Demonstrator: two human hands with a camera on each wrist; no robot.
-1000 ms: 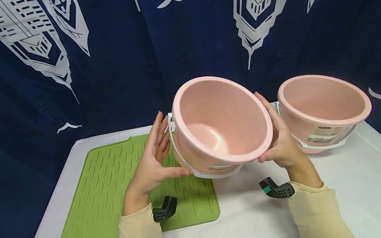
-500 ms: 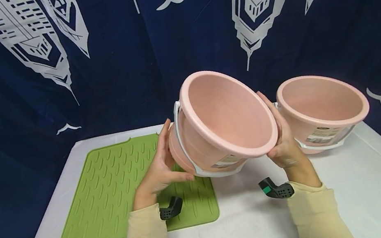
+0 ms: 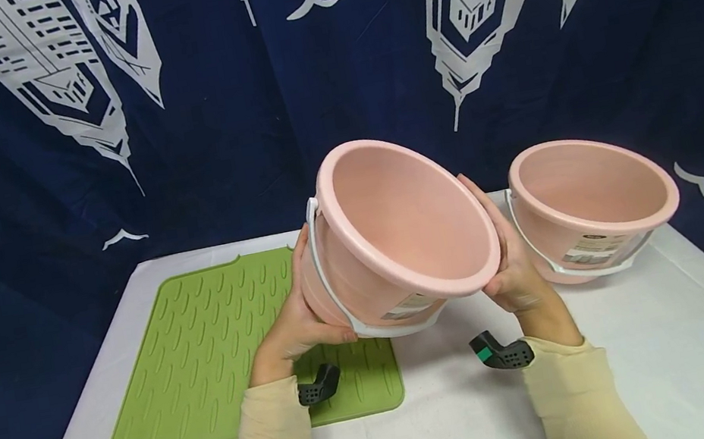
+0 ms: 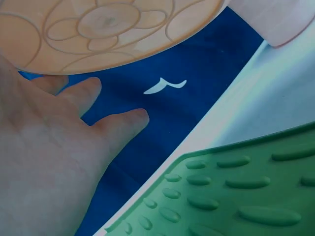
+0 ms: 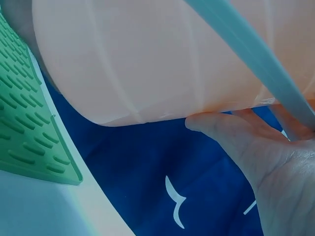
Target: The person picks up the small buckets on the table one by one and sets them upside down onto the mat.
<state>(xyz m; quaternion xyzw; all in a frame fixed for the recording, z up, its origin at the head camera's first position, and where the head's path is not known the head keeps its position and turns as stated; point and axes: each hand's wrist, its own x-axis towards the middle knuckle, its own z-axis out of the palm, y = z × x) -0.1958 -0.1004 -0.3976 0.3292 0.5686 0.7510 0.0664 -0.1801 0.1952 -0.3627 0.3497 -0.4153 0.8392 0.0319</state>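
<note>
A pink plastic bucket point(image 3: 367, 271) with a white handle point(image 3: 327, 277) is held up in the air, tilted with its mouth toward the upper right. My left hand point(image 3: 295, 330) supports its lower left side near the base, thumb in front. In the left wrist view, the fingers of the left hand point(image 4: 54, 132) lie by the edge of the bucket's round bottom point(image 4: 108, 22). My right hand point(image 3: 516, 274) grips the other side just below the rim, with some fingers hidden behind. The right wrist view has the right hand point(image 5: 266, 162) against the bucket's wall point(image 5: 142, 64).
A second pink bucket point(image 3: 595, 250) with a label stands upright on the white table point(image 3: 691, 350) at the right. A green ridged mat point(image 3: 207, 350) lies at the left, partly under the raised bucket. A dark blue curtain point(image 3: 331, 85) with white prints hangs behind.
The bucket first tips further, its base swinging up and left with my left hand around it. Then it shifts slightly left and down, the right hand moving with it.
</note>
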